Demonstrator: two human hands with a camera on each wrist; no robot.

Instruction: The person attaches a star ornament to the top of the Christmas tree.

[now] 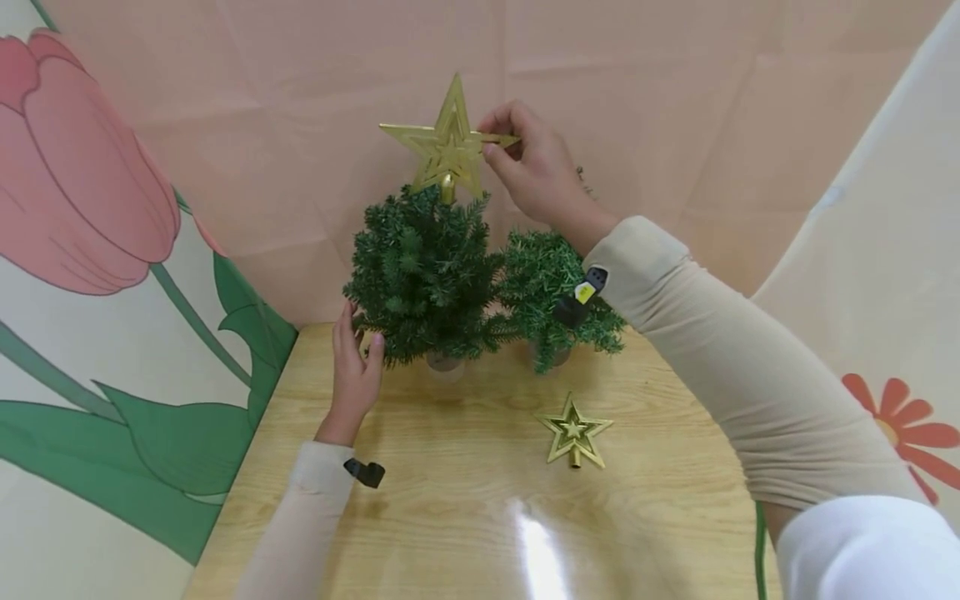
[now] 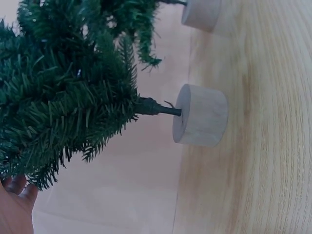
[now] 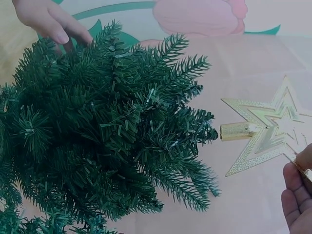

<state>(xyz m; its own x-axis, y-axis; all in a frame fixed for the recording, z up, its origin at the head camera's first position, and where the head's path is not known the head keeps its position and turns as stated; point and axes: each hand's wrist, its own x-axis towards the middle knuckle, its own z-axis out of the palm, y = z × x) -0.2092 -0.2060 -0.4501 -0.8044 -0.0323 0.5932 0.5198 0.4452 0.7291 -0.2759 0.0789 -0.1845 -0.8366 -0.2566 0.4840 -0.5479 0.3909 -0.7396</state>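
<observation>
My right hand [image 1: 540, 167] pinches one point of a gold star tree topper [image 1: 448, 148] between thumb and fingers. The topper's hollow stem faces the tip of the left, fuller artificial Christmas tree [image 1: 423, 275]; in the right wrist view the stem's mouth [image 3: 223, 132] is right by the top twig, and I cannot tell whether they touch. At this tree's left side my left hand [image 1: 356, 371] touches the outer branches, fingers fairly straight and thumb apart. The tree stands upright on a pale round base [image 2: 202, 115].
Close on the right stands a smaller artificial tree [image 1: 543, 271], partly behind my right forearm. A second gold star topper [image 1: 573, 431] lies on the wooden table [image 1: 450, 517] in front of it. A pink cloth backdrop [image 1: 315, 125] hangs behind the trees.
</observation>
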